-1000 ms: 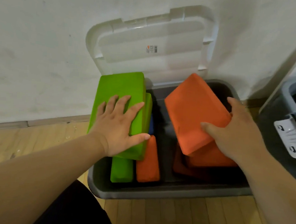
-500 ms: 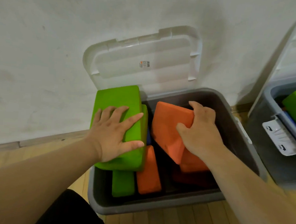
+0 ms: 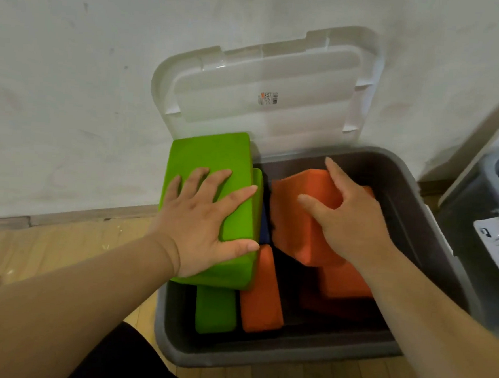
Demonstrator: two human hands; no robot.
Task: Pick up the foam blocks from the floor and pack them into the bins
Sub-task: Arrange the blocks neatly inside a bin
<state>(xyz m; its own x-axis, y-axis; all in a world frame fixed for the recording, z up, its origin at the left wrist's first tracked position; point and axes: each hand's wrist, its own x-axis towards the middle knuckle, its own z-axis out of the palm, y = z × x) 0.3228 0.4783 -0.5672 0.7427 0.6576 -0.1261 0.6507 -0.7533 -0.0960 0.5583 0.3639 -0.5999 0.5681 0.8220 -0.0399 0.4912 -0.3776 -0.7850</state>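
Two blocks going into the bin (image 3: 289, 360)
Left hand (image 3: 201, 224) presses flat on the green block (image 3: 212, 153), half over the bin's edge; right hand (image 3: 355, 222) grips the tilted orange block (image 3: 298, 230) beside it. Uneven push and green probably tips out.

Floor (image 3: 45, 263): light wooden planks, few pale specks near skirting.
Skirting board (image 3: 78, 216): low, brownish, along foot of white wall (image 3: 72, 88).
Item 1: grey bin (image 3: 260, 358), plastic, standing on planks, rear side against wall. Translucent white lid (image 3: 280, 73) open, upright, leaning on wall, small barcode label near centre.
Item 2: second bin (image 3: 460, 233), grey, at right frame edge, just beside first, partly cut off. White latch (image 3: 498, 250) on side facing first bin.
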